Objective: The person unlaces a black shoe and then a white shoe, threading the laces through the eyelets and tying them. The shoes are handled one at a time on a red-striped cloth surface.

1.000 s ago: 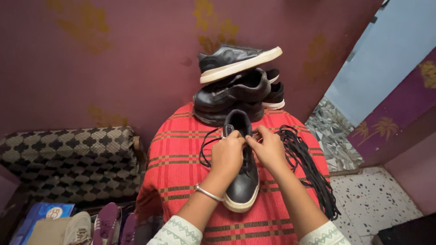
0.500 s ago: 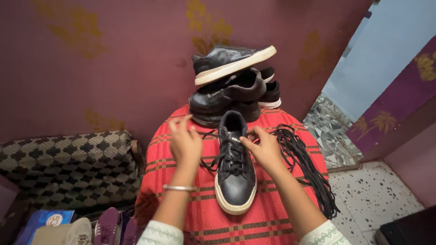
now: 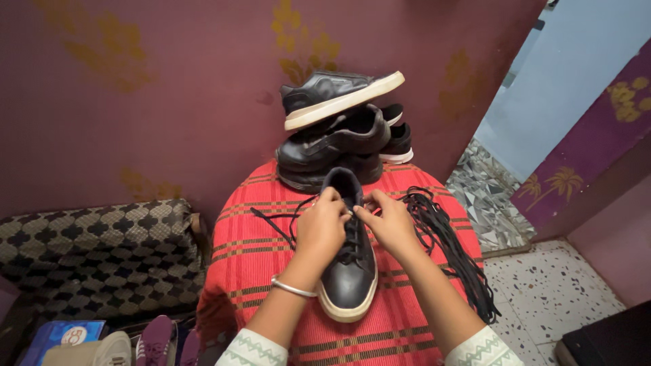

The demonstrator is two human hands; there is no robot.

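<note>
At centre, both hands pinch a black lace: the left hand (image 3: 322, 227) and right hand (image 3: 388, 224) each hold a narrow grip on it over the upper eyelets of the black sneaker (image 3: 347, 264), toe at 6 o'clock on the red-clothed bench (image 3: 258, 271). Lacing looks nearly finished. Spare laces (image 3: 447, 244) lie at 3 o'clock, stacked shoes (image 3: 336, 129) at 12.
</note>
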